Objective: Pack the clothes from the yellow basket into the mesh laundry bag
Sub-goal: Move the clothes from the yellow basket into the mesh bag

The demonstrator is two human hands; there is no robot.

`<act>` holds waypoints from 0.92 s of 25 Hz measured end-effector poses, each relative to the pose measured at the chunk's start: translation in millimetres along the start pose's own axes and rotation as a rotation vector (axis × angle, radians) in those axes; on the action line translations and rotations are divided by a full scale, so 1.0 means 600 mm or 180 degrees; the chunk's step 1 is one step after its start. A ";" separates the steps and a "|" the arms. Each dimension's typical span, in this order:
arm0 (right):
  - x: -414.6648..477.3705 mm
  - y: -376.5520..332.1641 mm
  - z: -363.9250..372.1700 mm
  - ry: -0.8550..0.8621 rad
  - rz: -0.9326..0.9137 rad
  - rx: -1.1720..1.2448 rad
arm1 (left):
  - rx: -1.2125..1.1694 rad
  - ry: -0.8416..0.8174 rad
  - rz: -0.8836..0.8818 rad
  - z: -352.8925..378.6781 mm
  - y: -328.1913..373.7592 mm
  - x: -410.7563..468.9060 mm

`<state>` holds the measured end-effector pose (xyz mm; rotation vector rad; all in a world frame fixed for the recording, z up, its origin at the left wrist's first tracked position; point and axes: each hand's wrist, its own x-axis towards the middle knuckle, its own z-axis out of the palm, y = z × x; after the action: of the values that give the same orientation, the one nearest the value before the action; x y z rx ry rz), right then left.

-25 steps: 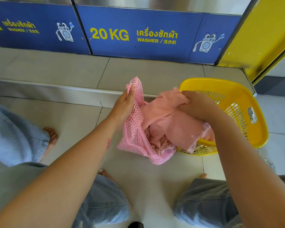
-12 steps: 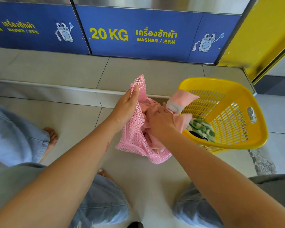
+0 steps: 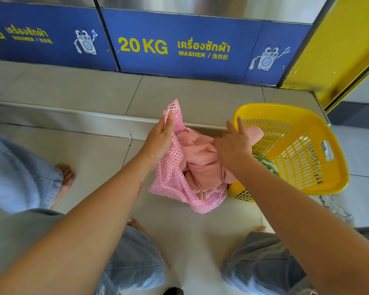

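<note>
Gripping the near-left edge of the pink mesh laundry bag [image 3: 172, 179], the left hand [image 3: 160, 139] pinches the netting between thumb and fingers and lifts that edge into a peak, which keeps the mouth of the bag open. Left of this arm, at the frame's edge, a bare foot [image 3: 64, 175] shows below a pale denim leg on the tiled floor [image 3: 94, 150].

Inside the open bag lies a pink garment [image 3: 202, 160], bunched in folds; one end of it trails out to the right, over the basket's rim. Some paler fabric shows through the mesh at the bottom of the bag, too small to identify. The bag rests on the floor, touching the left side of the yellow basket [image 3: 320, 154].

The right hand [image 3: 234, 143] rests on the garment at the bag's far-right edge, its fingers spread apart and pointing away from the person; whether the thumb pinches any cloth cannot be told, since the palm hides it. Just beyond the wrist, a green-and-white striped cloth [image 3: 267, 163] lies in the basket, mostly covered by the forearm. The basket sits tilted, its slotted wall and handle cut-out turned to the right.

Behind everything runs a raised tiled step, and above it the blue washer panels [image 3: 179, 58] marked "20 KG" in yellow lettering. A yellow panel [image 3: 337, 52] stands at the far right.
</note>
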<state>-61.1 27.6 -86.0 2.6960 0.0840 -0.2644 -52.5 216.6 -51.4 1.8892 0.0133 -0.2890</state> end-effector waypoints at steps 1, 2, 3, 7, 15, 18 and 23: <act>-0.001 -0.004 -0.002 0.0080 -0.0029 0.0098 | 0.0015 0.0020 -0.0021 -0.004 -0.003 0.002; 0.000 -0.010 -0.006 0.0178 -0.0006 0.0281 | 0.0044 0.0048 -0.0043 -0.010 -0.009 0.005; 0.001 -0.017 -0.012 0.0320 0.0051 0.0581 | 0.0084 0.0077 -0.0057 -0.016 -0.014 0.007; 0.014 -0.070 -0.062 0.0613 0.0134 0.2949 | 0.0106 0.0021 -0.0063 -0.033 -0.033 0.015; 0.015 -0.217 0.020 -0.0507 -0.0761 0.2045 | 0.0306 -0.0414 0.0104 -0.055 -0.043 0.023; 0.040 -0.213 0.070 -0.0621 -0.0730 0.1383 | 0.0252 -0.0397 0.0235 -0.048 -0.032 0.033; 0.040 -0.182 0.125 0.0278 -0.0534 0.2354 | 0.0330 -0.0094 -0.0019 -0.070 -0.070 0.056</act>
<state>-61.4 95.6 -202.2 3.4429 0.2892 -0.2650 -18.5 265.4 -84.8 1.9878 -0.0163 -0.3269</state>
